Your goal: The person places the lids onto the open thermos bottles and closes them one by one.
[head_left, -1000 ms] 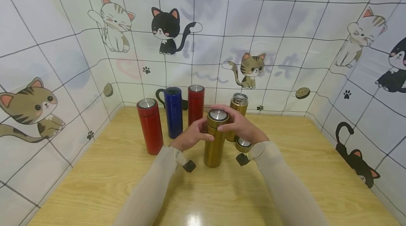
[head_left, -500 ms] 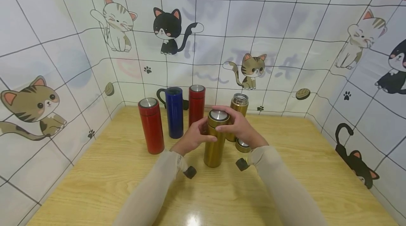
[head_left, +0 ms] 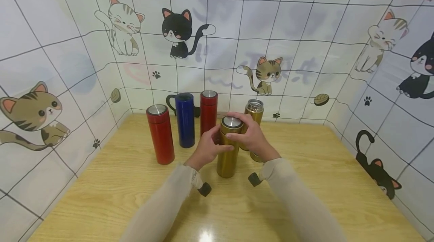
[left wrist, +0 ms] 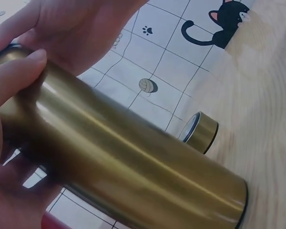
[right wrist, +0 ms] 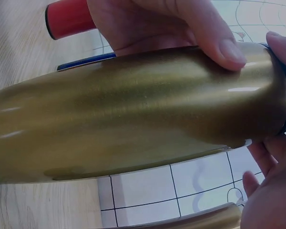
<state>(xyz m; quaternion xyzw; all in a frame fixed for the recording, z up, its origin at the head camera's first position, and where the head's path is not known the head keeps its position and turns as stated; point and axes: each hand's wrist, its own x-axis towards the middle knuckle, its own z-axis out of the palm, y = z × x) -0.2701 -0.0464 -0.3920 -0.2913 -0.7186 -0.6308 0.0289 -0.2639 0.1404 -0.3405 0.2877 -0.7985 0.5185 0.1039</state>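
A gold thermos flask (head_left: 228,163) with a steel-topped lid (head_left: 232,121) stands upright on the wooden table. My left hand (head_left: 207,147) grips its body just below the lid, the thumb (right wrist: 231,52) lying across the front. Around the lid curl the fingers and thumb of my right hand (head_left: 252,136). Behind it is a second gold flask (head_left: 255,109), its threaded mouth uncovered. That flask's loose gold lid (left wrist: 202,133) sits on the table, partly hidden by my right hand in the head view.
To the left stand a red flask (head_left: 161,136), a blue mug-like flask (head_left: 185,121) and another red flask (head_left: 208,112). A wall covering printed with cats (head_left: 178,31) closes off the back and both sides of the wooden table (head_left: 112,196).
Both hands stay at the gold flask. The right hand and wrist have turned slightly inward, covering more of the loose lid behind; the left thumb reaches a little further across the flask.
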